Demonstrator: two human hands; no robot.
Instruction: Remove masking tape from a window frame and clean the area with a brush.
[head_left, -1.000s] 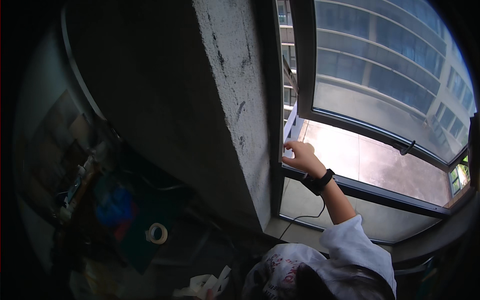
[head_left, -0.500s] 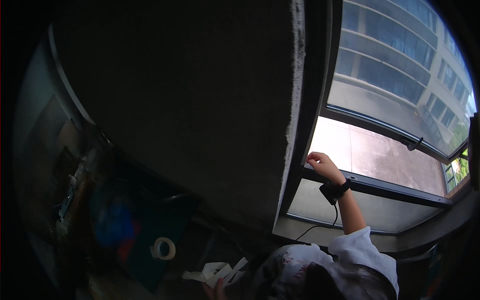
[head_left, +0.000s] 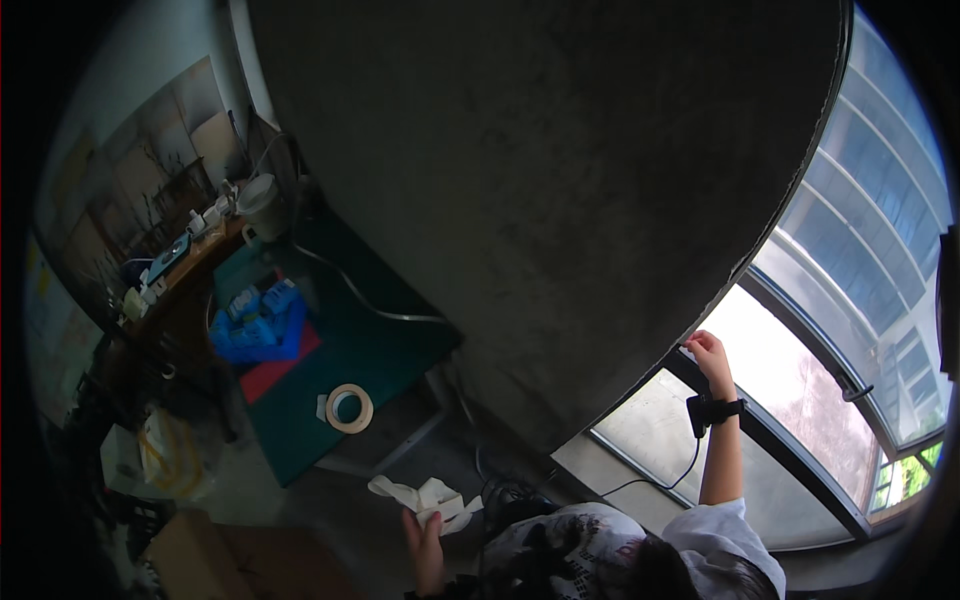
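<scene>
**Hand at the window frame, cloth in the other**

The right hand is reaching up to the dark window frame, fingers curled on something too small to tell. The left hand is gripping a crumpled white cloth low down. A concrete pillar is crowding the reach; a tape roll is lying on the green mat.

Right hand fingertips vanish behind the concrete pillar edge at centre right, left hand wrist is cut by the bottom edge, and clutter on the desk upper left is too small to identify.
</scene>
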